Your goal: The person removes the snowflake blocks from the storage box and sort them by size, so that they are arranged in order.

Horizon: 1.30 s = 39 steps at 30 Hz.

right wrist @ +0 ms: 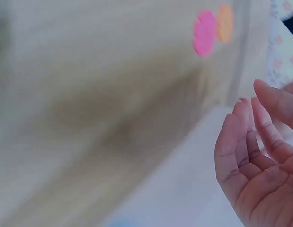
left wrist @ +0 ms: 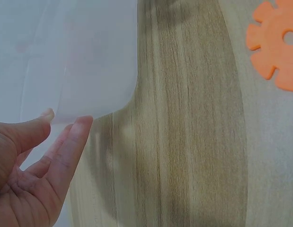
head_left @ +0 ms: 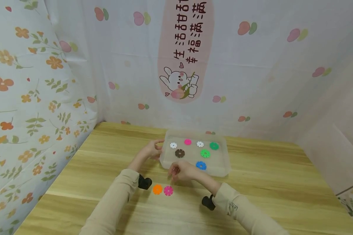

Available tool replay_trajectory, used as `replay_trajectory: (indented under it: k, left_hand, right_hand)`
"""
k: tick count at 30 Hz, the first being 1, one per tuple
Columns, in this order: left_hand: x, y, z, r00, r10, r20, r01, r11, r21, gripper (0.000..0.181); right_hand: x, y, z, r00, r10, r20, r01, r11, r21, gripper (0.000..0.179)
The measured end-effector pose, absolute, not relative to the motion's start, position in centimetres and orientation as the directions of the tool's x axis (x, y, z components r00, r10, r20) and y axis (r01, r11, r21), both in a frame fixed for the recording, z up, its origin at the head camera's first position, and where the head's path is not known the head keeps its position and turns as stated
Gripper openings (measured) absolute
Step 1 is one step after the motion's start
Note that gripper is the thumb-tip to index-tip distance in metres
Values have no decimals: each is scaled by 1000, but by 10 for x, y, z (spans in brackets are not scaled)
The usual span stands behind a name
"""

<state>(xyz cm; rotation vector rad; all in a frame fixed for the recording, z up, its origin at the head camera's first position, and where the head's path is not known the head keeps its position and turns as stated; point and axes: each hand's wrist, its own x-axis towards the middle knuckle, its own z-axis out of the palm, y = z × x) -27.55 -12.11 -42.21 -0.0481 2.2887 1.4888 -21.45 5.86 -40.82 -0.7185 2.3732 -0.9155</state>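
Note:
A translucent plastic box (head_left: pixel 219 164) stands toward the back of the table. My left hand (head_left: pixel 153 149) pinches its left rim between thumb and fingers; in the left wrist view the fingertips (left wrist: pixel 84 121) are at the box corner. Over the near edge of the box, my right hand (head_left: pixel 183 171) has loosely bent fingers, with nothing visible between them in the right wrist view. An orange notched disc (head_left: pixel 154 191) and a magenta notched disc (head_left: pixel 166 192) lie side by side on the wood in front of the box.
Inside the box are several notched discs, among them a brown disc (head_left: pixel 177 155), a green disc (head_left: pixel 203 155) and a blue disc (head_left: pixel 198 167). A printed curtain (head_left: pixel 129 81) hangs behind the wooden table (head_left: pixel 267 182), with a flowered cloth (head_left: pixel 35 107) at left.

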Motion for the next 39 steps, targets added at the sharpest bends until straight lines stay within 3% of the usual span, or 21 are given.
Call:
replay_trajectory:
  k: [11, 25, 30, 34, 39]
  left_hand:
    - [-276, -122, -423, -916, 191, -352, -248, 419, 874, 56]
    - [-275, -124, -427, -924, 180, -337, -240, 411, 879, 54]
    - [-283, -129, -440, -929, 202, -310, -214, 392, 895, 55]
    - [-276, -124, -429, -926, 156, -344, -258, 402, 879, 54]
    - [-272, -125, -426, -933, 182, -312, -226, 378, 898, 53]
  right_hand:
    - [-253, 75, -383, -804, -568, -175, -321, 663, -677, 19]
    - [-306, 112, -377, -902, -334, -274, -100, 778, -620, 33]
    - [-320, 124, -382, -905, -277, -323, -43, 815, -578, 35]
    - [-329, 134, -386, -905, -228, -359, 8, 834, -551, 35]
    - [-334, 140, -391, -919, -191, -346, 5, 869, -494, 34]
